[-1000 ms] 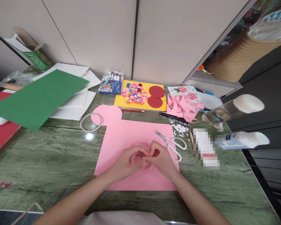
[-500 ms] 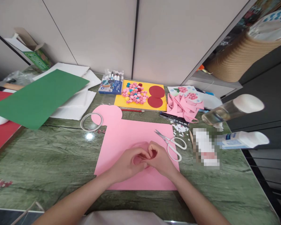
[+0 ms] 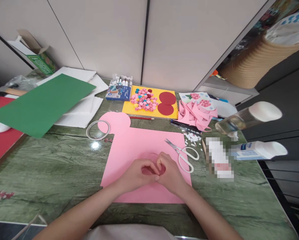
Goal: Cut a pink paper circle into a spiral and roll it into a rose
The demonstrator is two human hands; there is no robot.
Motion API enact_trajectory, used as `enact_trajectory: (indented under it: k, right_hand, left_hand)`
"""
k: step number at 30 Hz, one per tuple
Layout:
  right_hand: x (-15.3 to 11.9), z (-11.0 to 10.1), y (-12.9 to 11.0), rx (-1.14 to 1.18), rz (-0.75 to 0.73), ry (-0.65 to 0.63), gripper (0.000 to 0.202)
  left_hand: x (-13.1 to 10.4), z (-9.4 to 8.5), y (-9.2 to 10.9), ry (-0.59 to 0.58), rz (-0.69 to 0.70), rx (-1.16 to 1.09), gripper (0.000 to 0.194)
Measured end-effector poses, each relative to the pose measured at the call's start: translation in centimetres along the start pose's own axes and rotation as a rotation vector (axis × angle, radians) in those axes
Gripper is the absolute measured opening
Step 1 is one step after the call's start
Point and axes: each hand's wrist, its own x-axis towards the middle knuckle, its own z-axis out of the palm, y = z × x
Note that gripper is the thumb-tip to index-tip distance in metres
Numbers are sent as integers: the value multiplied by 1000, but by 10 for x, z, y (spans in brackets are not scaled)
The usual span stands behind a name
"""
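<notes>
Passable to the left of the left hand (image 3: 138, 176), over bare table (image 3: 64, 166) as far as the red sheet (image 3: 2, 146); hemmed farther up by the tape ring (image 3: 88, 132). Blocked just beside the right hand (image 3: 171, 175) by scissors (image 3: 178, 150), then farther right by two bottles (image 3: 239, 121). Crowded at the back with pom-poms (image 3: 144, 100) and pink scraps (image 3: 196, 114). Free at lower right.

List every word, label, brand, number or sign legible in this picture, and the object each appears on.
No text reads with certainty.
Blue marker box: pale script-like lettering, too small and blurred.
Green carton: white lettering on its side, too blurred.
White-capped bottle: a blue-marked label, too blurred.
White item with a reddish band: pixelated, so any text is hidden.
</notes>
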Motion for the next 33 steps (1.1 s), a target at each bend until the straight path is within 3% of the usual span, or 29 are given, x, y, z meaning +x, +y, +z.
enact_trajectory:
  k: [5, 9, 14, 19, 33]
  right_hand:
    - [-1, -1, -1, -50, -45, 9, 36]
    - [0, -5, -2, 16, 53, 24, 33]
    - [1, -6, -1, 206, 117, 93, 14]
    - [1, -4, 3, 257, 88, 148, 5]
    - [-2, -3, 12, -27, -82, 265, 4]
  left_hand:
    - [1, 1, 2, 13, -24, -4, 9]
    - [4, -3, 3, 181, -71, 1, 12]
    - [6, -7, 6, 346, -26, 12, 13]
    - [4, -1, 8, 346, 38, 50, 14]
    - [1, 5, 5, 343, 95, 105, 16]
